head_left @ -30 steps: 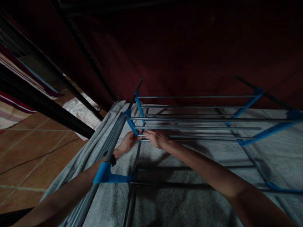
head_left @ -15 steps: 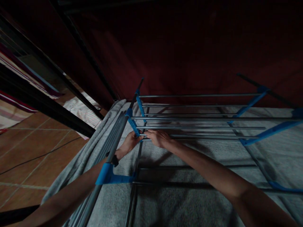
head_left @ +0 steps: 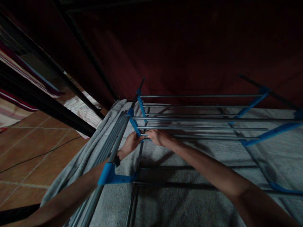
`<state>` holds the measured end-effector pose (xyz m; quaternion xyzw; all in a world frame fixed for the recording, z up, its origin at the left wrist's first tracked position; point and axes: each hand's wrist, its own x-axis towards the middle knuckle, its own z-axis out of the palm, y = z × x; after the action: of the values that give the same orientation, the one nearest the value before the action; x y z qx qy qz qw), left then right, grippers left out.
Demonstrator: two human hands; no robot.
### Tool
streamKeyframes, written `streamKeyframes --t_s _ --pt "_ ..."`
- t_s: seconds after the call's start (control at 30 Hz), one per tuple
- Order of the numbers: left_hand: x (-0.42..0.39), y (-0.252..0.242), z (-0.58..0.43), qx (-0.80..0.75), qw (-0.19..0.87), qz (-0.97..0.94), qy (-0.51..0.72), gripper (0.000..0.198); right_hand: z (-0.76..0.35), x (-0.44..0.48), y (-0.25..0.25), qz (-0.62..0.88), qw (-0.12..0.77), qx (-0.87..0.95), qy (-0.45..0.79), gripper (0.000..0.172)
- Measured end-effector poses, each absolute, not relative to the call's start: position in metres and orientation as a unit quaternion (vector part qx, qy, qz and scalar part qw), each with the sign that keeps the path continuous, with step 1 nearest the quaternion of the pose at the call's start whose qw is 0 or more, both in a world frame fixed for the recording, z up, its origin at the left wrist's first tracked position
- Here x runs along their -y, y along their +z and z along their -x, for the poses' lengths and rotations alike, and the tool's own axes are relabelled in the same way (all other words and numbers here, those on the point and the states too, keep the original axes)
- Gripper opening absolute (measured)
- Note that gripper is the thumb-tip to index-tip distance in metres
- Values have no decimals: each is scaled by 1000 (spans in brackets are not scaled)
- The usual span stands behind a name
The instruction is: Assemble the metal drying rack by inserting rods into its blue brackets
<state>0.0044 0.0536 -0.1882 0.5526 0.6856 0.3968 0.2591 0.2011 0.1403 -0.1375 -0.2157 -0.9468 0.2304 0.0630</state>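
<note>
One thin metal rod [head_left: 213, 137] is the part being handled; I take the near-left blue bracket [head_left: 135, 125] of the rack [head_left: 180, 119] as the datum for every position below.

Rod: it begins at the lower end of the bracket and extends to the right, nearly level, toward the right-hand blue bracket [head_left: 272, 134], well apart from the datum.

Left hand [head_left: 130, 142]: located at the lower end of the bracket, fingers clamped about that end, thumb just beside the rod's tip.

Right hand [head_left: 158, 137]: located just right of the bracket, back of the hand upward, fingers clamped on the rod from above. A short length of rod shows between the two sets of fingertips. I cannot tell whether the rod's tip is seated in the bracket; the fingers cover that point.

Adjacent parts: a grey pole [head_left: 119, 135] passes the top of the bracket and slopes down to its lower left. A black wristband [head_left: 116, 160] on the left wrist shows beside this pole. A second blue bracket [head_left: 141, 105] stands just behind the datum; a lower blue bracket [head_left: 109, 175] sits in front and to its left. Grey fabric [head_left: 184, 201] lies beneath the bracket, and a dark red panel [head_left: 189, 56] rises behind it.
</note>
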Motion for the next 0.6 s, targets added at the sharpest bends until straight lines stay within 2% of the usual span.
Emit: streamKeyframes --t_s 0.27,0.47,0.6 --pt "-53 -182 -8 -707 233 -553 375 27 -194 -148 -142 193 75 931 301 24" --pt "-55 -163 -14 -657 281 -572 403 36 -204 -134 -132 200 79 957 194 31" --pt "-46 -138 6 -654 319 -582 363 42 -244 -121 -120 191 128 966 115 38"
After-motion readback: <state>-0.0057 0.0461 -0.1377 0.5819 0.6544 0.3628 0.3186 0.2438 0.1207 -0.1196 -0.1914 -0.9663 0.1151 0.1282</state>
